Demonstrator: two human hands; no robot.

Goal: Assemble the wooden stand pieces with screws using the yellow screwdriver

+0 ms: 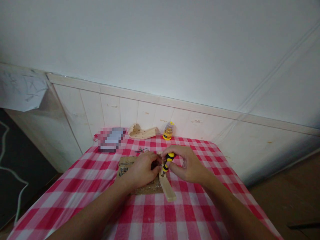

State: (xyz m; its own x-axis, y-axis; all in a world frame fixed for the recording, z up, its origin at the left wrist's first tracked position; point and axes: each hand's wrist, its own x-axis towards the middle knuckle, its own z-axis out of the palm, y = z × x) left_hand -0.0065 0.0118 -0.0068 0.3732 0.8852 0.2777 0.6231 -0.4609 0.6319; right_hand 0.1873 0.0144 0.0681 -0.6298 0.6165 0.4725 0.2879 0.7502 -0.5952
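My right hand (185,163) is closed around a yellow and black screwdriver (169,160). The screwdriver is tilted, its tip down at a pale wooden piece (168,189) that reaches toward me. My left hand (145,168) is closed at the left side of that wood, close to the screwdriver's tip; its fingertips are partly hidden, and they appear to grip the wooden piece. Under the left hand and the wood lies a brown printed cardboard sheet (125,162) with small bits on it. Just behind the left hand are some small dark metal pieces (141,150).
A red and white checked cloth (160,216) covers the table. Along the back stand a bottle with a yellow cap (168,130) and another wooden piece with holes (142,132). A blurred-out flat device (112,140) lies at the back left. A panelled wall (145,110) borders the far edge.
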